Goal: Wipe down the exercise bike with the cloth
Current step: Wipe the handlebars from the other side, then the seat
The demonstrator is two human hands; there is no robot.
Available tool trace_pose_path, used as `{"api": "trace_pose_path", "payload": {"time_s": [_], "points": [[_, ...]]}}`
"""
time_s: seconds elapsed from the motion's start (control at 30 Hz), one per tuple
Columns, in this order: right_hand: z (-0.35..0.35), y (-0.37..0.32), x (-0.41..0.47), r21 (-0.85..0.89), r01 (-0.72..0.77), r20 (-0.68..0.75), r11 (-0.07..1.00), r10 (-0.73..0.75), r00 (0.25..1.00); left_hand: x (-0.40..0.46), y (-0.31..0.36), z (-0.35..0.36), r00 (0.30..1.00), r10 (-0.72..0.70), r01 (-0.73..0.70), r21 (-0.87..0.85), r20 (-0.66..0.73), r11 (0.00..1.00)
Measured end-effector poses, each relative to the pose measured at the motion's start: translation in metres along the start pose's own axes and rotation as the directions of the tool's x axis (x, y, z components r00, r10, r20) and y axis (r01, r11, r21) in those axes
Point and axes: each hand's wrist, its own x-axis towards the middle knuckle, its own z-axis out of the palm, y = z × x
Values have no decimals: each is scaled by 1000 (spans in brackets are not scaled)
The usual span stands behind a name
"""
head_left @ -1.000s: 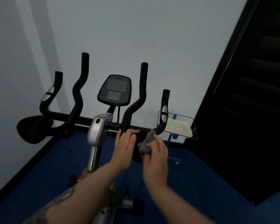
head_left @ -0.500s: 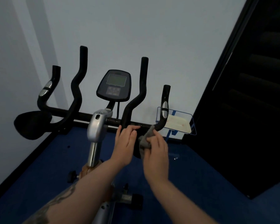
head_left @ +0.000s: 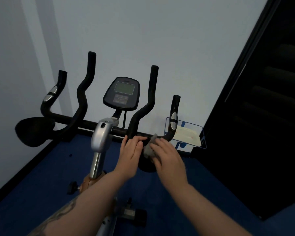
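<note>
L forearm (head_left: 78,208): bare, no sleeve; dark tattoo w/ curving lines near elbow
R forearm (head_left: 203,201): bare, no sleeve
L hand (head_left: 131,155): bare
R hand (head_left: 169,157): bare

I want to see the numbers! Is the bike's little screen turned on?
Cannot tell. The screen on the console looks pale grey-green, but no numbers show, and the picture is too dim and blurry.

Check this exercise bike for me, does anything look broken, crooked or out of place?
Nothing stands out. The handlebar and console look intact and straight. The right hand presses the grey cloth on the bar, and the left hand steadies it alongside.
</note>
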Motion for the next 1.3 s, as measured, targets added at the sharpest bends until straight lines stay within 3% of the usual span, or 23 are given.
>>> {"api": "trace_pose_path", "payload": {"time_s": [0.07,0.2,0.27,0.4,0.6,0.67,0.73,0.8,0.93,1.0,1.13,1.2,1.3], "points": [[5,6,-20,-45,127,-18,991,-128,992,0,1,0,1000,-9,9,-8,-5,1000],[-19,24,-17,-87,452,46,888,-449,892,-1,-1,-1,999,-48,48,4,11,999],[-28,24,4,-85,398,-5,914,-399,917,-1,1,-1,998,-61,61,1,10,998],[-10,2,0,-90,123,-97,988,-132,987,-1,3,-1,999,-37,36,4,1,999],[-29,7,-33,45,195,18,980,-196,980,-3,2,1,998,-52,52,-21,-18,998],[-42,10,-17,184,65,-29,981,-60,998,-3,1,3,997,-77,77,-29,-27,997],[-47,9,9,214,-56,-139,975,87,987,-1,1,3,997,-70,70,-20,-25,997],[-40,8,27,122,-39,-102,992,52,993,-1,2,4,999,-34,34,-1,-33,999],[-11,7,7,106,-15,128,994,1,992,-1,0,3,999,2,-1,9,-39,1000],[-15,12,-15,56,109,139,992,-116,983,-1,-1,4,999,-9,10,7,-51,1000],[-42,31,-20,10,425,194,905,-418,887,-2,-1,4,998,-4,4,8,-68,1000],[-50,33,2,20,373,131,927,-373,919,-2,-1,4,998,-9,9,7,-69,1000],[-34,17,20,50,126,3,991,-127,992,-1,-1,8,997,-14,14,2,-81,1000]]}}
